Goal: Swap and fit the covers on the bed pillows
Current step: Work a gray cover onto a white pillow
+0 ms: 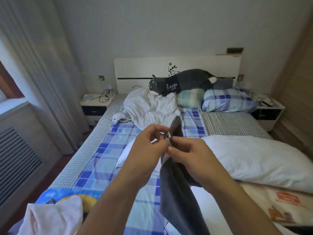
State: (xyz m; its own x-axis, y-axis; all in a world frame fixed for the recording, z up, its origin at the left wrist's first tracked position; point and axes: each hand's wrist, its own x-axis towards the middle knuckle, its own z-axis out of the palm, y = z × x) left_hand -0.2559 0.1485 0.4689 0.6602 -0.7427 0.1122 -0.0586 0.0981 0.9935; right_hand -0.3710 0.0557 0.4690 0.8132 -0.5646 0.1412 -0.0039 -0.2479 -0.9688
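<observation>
A dark grey pillow cover (179, 185) hangs in front of me over the bed. My left hand (149, 146) pinches its upper edge and my right hand (188, 150) grips the same edge just to the right; the two hands almost touch. A bare white pillow (257, 158) lies on the bed's right side. A second white pillow (126, 155) lies partly hidden behind my left forearm. At the headboard lie a blue checked pillow (227, 100) and a green striped pillow (190, 98).
A dark plush toy (183, 83) lies across the pillows at the headboard (135, 68). A crumpled white sheet (149, 106) sits mid-bed. Nightstands (94, 106) flank the bed. Pink cloth (52, 216) lies near left, a printed blanket (279, 206) near right. Curtains and a radiator line the left wall.
</observation>
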